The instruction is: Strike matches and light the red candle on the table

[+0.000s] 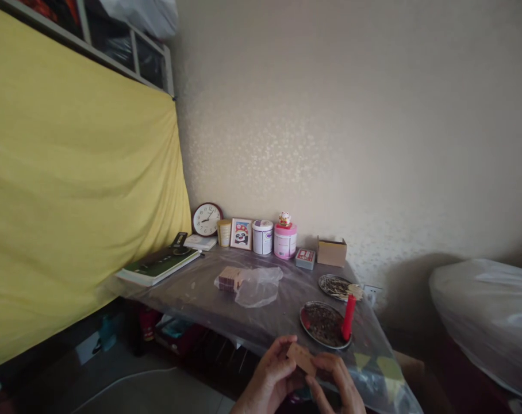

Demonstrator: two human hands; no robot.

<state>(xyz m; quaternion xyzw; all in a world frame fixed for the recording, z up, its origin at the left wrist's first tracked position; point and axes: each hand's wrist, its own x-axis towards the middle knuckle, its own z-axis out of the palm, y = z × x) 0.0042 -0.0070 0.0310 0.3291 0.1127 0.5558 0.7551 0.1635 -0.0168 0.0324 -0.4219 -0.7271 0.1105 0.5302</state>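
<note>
Near the front edge of the table, a small tan matchbox [302, 359] is held between both hands. My left hand [270, 372] pinches its left end with thumb and fingers. The fingers of my right hand [337, 380] grip its right end and lower edge. Just beyond the hands lies a round metal plate [325, 345] covered in dark burnt residue. A red candle [349, 317] stands on the plate's right side, leaning slightly. Farther back, a stack of similar boxes [230, 278] sits partly in a clear plastic bag [257, 287].
A second plate [330, 282] holds pale sticks at the right. Along the wall stand a clock [207, 219], a panda picture [241, 234], two canisters [263, 238] and a cardboard box [331, 253]. A green book [160, 265] lies left, beside a yellow curtain [80, 172].
</note>
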